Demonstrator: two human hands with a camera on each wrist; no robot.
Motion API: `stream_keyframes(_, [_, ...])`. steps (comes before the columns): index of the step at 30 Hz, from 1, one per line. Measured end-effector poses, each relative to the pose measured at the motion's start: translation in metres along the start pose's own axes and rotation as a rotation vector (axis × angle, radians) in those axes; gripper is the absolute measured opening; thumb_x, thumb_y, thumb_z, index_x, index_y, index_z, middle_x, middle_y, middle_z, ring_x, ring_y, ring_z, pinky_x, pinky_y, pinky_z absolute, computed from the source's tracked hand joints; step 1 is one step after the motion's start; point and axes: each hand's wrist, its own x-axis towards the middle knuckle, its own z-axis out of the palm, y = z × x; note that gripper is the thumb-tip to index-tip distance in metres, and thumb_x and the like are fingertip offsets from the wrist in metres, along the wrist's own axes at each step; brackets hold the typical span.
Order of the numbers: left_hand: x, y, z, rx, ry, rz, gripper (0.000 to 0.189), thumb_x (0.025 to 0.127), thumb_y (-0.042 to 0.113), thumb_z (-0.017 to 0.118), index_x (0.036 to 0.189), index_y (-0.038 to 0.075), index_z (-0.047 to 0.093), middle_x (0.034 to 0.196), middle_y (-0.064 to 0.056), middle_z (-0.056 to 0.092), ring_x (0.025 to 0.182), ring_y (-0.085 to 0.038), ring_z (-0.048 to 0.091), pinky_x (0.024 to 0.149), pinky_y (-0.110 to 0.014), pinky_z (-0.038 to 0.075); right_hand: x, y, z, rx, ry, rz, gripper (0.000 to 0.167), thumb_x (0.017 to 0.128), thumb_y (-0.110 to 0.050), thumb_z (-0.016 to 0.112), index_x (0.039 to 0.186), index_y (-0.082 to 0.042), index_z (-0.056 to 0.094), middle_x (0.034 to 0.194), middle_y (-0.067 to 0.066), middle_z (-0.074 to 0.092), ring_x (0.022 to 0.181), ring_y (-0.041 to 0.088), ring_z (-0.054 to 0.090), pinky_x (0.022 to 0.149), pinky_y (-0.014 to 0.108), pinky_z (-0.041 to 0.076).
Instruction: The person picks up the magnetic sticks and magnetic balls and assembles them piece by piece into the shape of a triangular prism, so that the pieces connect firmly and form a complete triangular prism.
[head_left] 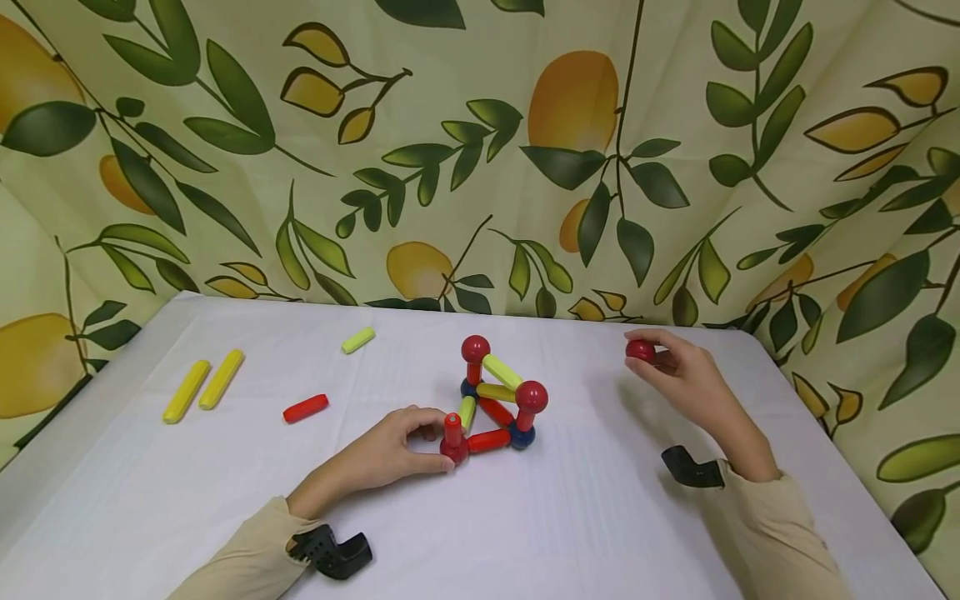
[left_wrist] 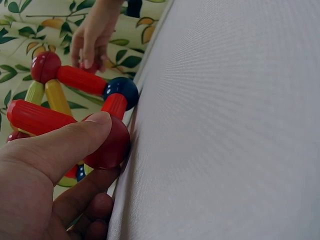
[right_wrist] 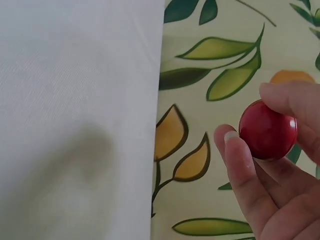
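Note:
My left hand (head_left: 390, 450) pinches a red ball (left_wrist: 111, 145) at the near left corner of a structure built from rods and balls. A red rod (head_left: 452, 429) stands upright on that ball. The structure has dark blue balls (head_left: 522, 435) at the base, red and yellow rods between them, and two red balls (head_left: 532, 397) on upright red rods, joined by a light yellow-green rod (head_left: 502, 372). Off to the right, above the table, my right hand (head_left: 686, 375) holds a loose red ball (right_wrist: 268, 130) between thumb and fingers, apart from the structure.
Two long yellow rods (head_left: 187, 392) lie at the left of the white table (head_left: 600, 517). A short red rod (head_left: 306, 408) and a short yellow-green rod (head_left: 358, 340) lie nearer the structure. Behind the table hangs a leaf-patterned curtain (head_left: 465, 183).

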Motion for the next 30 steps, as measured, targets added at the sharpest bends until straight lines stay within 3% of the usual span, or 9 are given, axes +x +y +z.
stream_keyframes(3, [0.000, 0.001, 0.000, -0.003, -0.001, -0.003, 0.035, 0.085, 0.031, 0.078, 0.117, 0.022, 0.067, 0.108, 0.005, 0.064, 0.103, -0.016, 0.053, 0.088, -0.027, 0.047, 0.000, -0.005, 0.001, -0.009, 0.029, 0.001, 0.039, 0.089, -0.011, 0.073, 0.124, -0.001, 0.061, 0.111, 0.024, 0.068, 0.088, 0.031, 0.070, 0.071, 0.005, 0.046])
stream_keyframes(8, [0.000, 0.001, 0.000, -0.007, -0.003, -0.007, 0.033, 0.085, 0.032, 0.077, 0.116, 0.023, 0.068, 0.106, 0.004, 0.063, 0.103, -0.017, 0.052, 0.088, -0.028, 0.047, 0.000, -0.015, 0.003, 0.018, 0.092, -0.079, 0.037, 0.084, -0.004, 0.077, 0.119, -0.001, 0.065, 0.108, 0.018, 0.066, 0.080, -0.004, 0.061, 0.072, 0.003, 0.047])
stream_keyframes(10, [0.000, 0.001, 0.000, -0.009, -0.003, -0.005, 0.033, 0.085, 0.032, 0.078, 0.115, 0.023, 0.068, 0.105, 0.004, 0.063, 0.103, -0.017, 0.052, 0.088, -0.028, 0.046, -0.001, -0.020, 0.004, 0.044, 0.111, -0.118, 0.037, 0.082, -0.002, 0.078, 0.117, -0.001, 0.066, 0.108, 0.016, 0.064, 0.079, -0.011, 0.057, 0.073, 0.002, 0.047])
stream_keyframes(24, [0.001, 0.004, 0.006, 0.002, 0.022, 0.069, 0.031, 0.085, 0.032, 0.078, 0.114, 0.025, 0.069, 0.104, 0.009, 0.066, 0.100, -0.015, 0.053, 0.087, -0.028, 0.046, -0.005, -0.048, 0.005, 0.054, 0.134, -0.221, 0.045, 0.078, 0.001, 0.080, 0.120, -0.002, 0.064, 0.105, 0.012, 0.069, 0.078, -0.004, 0.060, 0.071, 0.007, 0.050])
stream_keyframes(30, [0.000, 0.008, 0.006, 0.060, 0.034, 0.124, 0.020, 0.090, 0.038, 0.072, 0.106, 0.027, 0.069, 0.092, 0.012, 0.064, 0.091, -0.013, 0.053, 0.080, -0.026, 0.044, -0.008, -0.063, 0.007, 0.092, 0.130, -0.292, 0.046, 0.076, 0.003, 0.082, 0.119, -0.004, 0.066, 0.104, 0.008, 0.071, 0.080, 0.001, 0.062, 0.071, 0.009, 0.052])
